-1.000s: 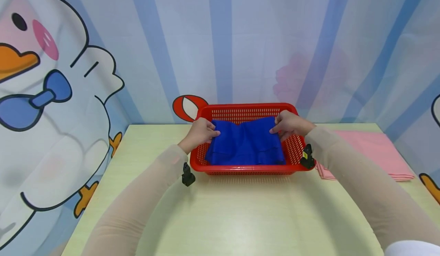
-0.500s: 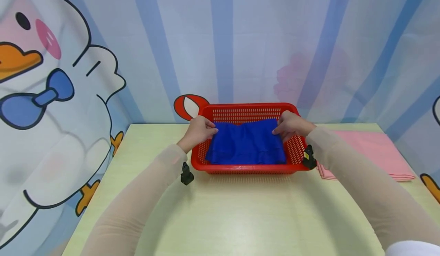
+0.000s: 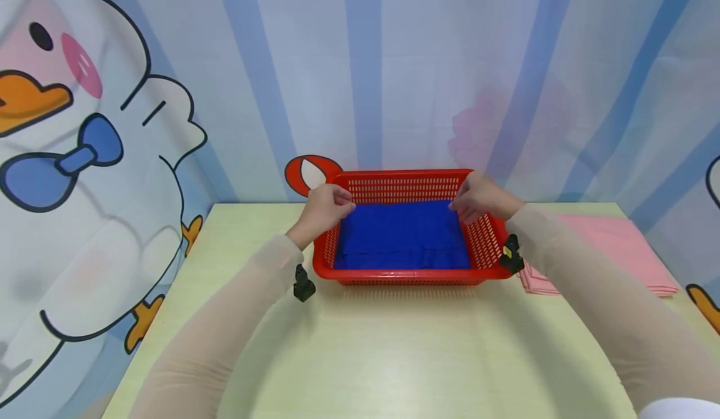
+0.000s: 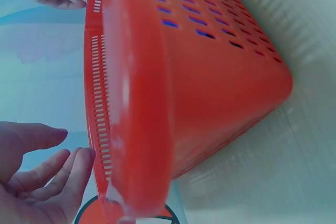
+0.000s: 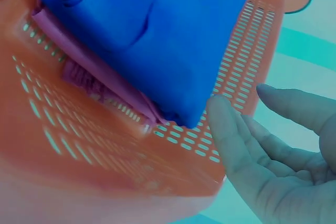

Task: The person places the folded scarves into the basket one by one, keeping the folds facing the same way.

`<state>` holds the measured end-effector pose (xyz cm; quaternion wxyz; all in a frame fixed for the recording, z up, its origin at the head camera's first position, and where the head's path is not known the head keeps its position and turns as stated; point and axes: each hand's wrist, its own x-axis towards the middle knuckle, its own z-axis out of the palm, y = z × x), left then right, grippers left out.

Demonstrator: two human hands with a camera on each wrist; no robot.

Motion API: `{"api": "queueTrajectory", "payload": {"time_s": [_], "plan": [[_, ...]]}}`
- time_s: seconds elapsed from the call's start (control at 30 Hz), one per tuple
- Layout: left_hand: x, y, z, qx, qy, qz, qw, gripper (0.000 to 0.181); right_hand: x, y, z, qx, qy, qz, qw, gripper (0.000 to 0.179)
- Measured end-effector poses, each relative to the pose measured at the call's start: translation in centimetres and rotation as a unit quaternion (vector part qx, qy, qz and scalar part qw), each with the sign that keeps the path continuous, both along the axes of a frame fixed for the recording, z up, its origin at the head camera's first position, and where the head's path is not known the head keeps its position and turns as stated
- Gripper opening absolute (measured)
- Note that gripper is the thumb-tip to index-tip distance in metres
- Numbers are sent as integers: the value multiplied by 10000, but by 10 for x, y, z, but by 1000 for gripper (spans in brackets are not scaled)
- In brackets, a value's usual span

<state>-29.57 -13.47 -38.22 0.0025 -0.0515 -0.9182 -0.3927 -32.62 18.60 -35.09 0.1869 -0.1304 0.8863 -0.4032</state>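
A folded blue cloth (image 3: 402, 234) lies flat in a red plastic basket (image 3: 413, 274). My left hand (image 3: 324, 209) hovers above the basket's left end, holding nothing. Its thumb and fingers stand apart in the left wrist view. At the right end, my right hand (image 3: 478, 197) is over the basket with a gap between thumb and fingers. The right wrist view has its fingertips close beside a corner of the blue cloth; I cannot tell whether they touch. Beneath the blue cloth, a purplish folded cloth (image 5: 100, 64) shows at the edge.
A folded pink cloth (image 3: 613, 250) lies on the table (image 3: 394, 350) to the right of the basket, partly behind my right sleeve. A printed curtain (image 3: 416, 81) with stripes and a cartoon duck hangs behind the table.
Both hands have let go of the blue cloth's far corners. The cloth's raised far edge has dropped flat in the basket. My hands have lifted and moved slightly apart.
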Motion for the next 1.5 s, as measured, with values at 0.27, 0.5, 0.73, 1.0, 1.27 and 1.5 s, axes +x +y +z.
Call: {"api": "queueTrajectory", "payload": {"time_s": [0.27, 0.5, 0.73, 1.0, 1.27, 1.5], "plan": [[0, -13, -2, -80, 159, 63, 9998, 27, 2, 13, 4, -92, 156, 131, 9997, 25], [0, -24, -2, 14, 295, 138, 9995, 27, 6, 26, 5, -210, 314, -97, 9992, 27], [-1, -30, -5, 69, 330, 352, 9988, 30, 12, 40, 6, -492, 495, -213, 9973, 31], [-1, -35, -9, 163, 236, 578, 9979, 38, 20, 57, 4, -641, 753, -334, 9945, 33], [0, -38, -17, 74, 15, 680, 9977, 51, 25, 76, -6, -752, 1037, -639, 9897, 31], [-2, -36, -24, 86, -102, 779, 9969, 53, 33, 92, -13, -908, 1205, -702, 9861, 33]]}}
